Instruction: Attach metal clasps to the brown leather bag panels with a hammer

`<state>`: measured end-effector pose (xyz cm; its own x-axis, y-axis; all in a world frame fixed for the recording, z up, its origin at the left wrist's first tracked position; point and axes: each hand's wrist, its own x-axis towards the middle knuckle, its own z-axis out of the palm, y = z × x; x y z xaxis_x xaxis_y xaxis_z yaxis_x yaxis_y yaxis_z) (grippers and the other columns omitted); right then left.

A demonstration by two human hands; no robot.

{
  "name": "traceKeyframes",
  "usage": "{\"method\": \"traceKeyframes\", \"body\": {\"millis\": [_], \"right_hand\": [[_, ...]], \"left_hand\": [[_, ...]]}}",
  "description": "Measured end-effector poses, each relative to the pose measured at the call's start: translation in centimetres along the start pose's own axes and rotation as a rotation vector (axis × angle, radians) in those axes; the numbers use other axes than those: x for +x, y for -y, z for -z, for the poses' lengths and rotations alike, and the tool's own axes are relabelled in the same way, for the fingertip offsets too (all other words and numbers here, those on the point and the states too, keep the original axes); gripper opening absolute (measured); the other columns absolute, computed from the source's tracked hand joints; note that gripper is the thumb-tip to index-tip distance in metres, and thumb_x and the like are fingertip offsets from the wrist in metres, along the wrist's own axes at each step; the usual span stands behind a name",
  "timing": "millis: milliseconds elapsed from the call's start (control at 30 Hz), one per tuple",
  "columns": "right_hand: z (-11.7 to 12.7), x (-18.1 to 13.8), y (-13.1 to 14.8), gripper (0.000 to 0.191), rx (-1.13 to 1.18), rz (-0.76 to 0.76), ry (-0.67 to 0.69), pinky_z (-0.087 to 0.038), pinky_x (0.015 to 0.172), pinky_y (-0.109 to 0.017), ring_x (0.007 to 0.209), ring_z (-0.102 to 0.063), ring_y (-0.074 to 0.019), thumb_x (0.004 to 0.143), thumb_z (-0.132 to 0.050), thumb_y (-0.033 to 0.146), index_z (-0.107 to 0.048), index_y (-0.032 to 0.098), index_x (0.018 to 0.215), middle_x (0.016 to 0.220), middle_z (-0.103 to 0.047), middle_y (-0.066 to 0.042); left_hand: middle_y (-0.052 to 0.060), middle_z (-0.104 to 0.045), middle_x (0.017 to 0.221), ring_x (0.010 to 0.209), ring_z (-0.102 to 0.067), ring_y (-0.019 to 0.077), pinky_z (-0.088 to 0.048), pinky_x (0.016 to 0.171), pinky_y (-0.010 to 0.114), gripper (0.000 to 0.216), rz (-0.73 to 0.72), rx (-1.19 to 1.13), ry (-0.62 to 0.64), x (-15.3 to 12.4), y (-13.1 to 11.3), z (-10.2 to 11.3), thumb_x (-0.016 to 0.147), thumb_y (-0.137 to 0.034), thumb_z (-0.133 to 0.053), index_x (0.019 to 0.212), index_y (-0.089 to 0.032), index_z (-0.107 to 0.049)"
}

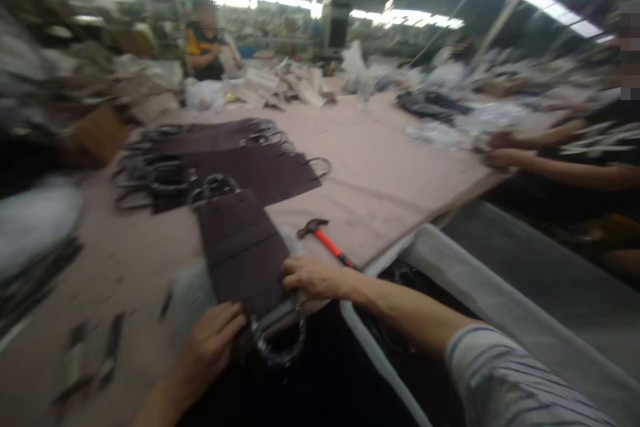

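A dark brown flat bag [243,247] lies on the table's near edge. One curved handle [280,355], apparently wrapped in clear plastic, hangs toward me, and another stands at its far end. My left hand [210,340] is closed at the bag's lower left corner, fingers pressed together and thumb hidden. At the lower right edge, my right hand [315,278] pinches the bag with bent fingers. Just beyond that hand rests a claw hammer [330,240] with a red and black grip.
More dark bags [250,170] with looped handles lie farther back on the pinkish table [370,147]. Blurred tools [111,350] sit at lower left. A pale-lined bin [450,260] stands at right. One co-worker's hands [505,150] are at the right edge; other people sit farther back.
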<state>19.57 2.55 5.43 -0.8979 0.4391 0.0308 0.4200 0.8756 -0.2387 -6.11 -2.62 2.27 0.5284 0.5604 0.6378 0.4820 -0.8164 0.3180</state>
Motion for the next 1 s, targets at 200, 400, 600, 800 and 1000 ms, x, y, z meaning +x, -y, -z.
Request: {"method": "traceKeyframes", "body": {"millis": [200, 400, 600, 800, 1000], "right_hand": [[-4.5, -0.6, -2.9, 0.03, 0.157, 0.073, -0.216, -0.048, 0.084, -0.034, 0.098, -0.051, -0.0212, 0.082, -0.053, -0.003, -0.07, 0.017, 0.097, 0.115, -0.06, -0.012], [-4.9, -1.3, -2.1, 0.035, 0.19, 0.04, -0.319, -0.049, 0.082, -0.036, 0.097, -0.051, -0.022, 0.083, -0.052, 0.001, -0.07, 0.018, 0.107, 0.115, -0.06, -0.012], [-5.8, -0.6, 0.0, 0.032, 0.23, -0.036, -0.394, -0.05, 0.081, -0.038, 0.095, -0.05, -0.0232, 0.089, -0.049, 0.004, -0.069, 0.019, 0.109, 0.111, -0.059, -0.012], [-6.9, 0.2, 0.6, 0.035, 0.25, -0.085, -0.498, -0.052, 0.083, -0.041, 0.097, -0.053, -0.0247, 0.089, -0.047, 0.003, -0.067, 0.02, 0.111, 0.108, -0.062, -0.012], [-6.6, 0.8, 1.0, 0.029, 0.211, -0.133, -0.539, -0.053, 0.087, -0.044, 0.103, -0.055, -0.0269, 0.092, -0.048, 0.006, -0.066, 0.018, 0.111, 0.109, -0.063, -0.014]], "left_hand": [[0.009, -0.073, 0.105, 0.099, -0.068, 0.0196, -0.058, 0.089, 0.035, 0.031, 0.107, 0.22, 0.129, -5.8, 0.2, 1.3, 0.093, -0.003, -0.046, 0.103, -0.019, -0.072], [0.01, -0.072, 0.106, 0.102, -0.066, 0.021, -0.057, 0.089, 0.037, 0.03, 0.141, 0.263, 0.082, -5.1, -0.5, 0.3, 0.093, -0.004, -0.047, 0.106, -0.019, -0.07], [0.01, -0.07, 0.1, 0.097, -0.064, 0.0212, -0.056, 0.086, 0.036, 0.029, 0.175, 0.325, 0.074, -5.4, -0.3, 0.8, 0.093, -0.003, -0.045, 0.098, -0.018, -0.069], [0.01, -0.067, 0.093, 0.092, -0.06, 0.0219, -0.055, 0.08, 0.036, 0.026, 0.221, 0.352, 0.1, -5.3, -0.9, 0.8, 0.095, -0.006, -0.045, 0.093, -0.018, -0.068], [0.011, -0.067, 0.096, 0.095, -0.059, 0.0226, -0.055, 0.083, 0.037, 0.025, 0.241, 0.36, 0.05, -6.0, -1.4, 0.2, 0.096, -0.007, -0.046, 0.096, -0.018, -0.069]]}}
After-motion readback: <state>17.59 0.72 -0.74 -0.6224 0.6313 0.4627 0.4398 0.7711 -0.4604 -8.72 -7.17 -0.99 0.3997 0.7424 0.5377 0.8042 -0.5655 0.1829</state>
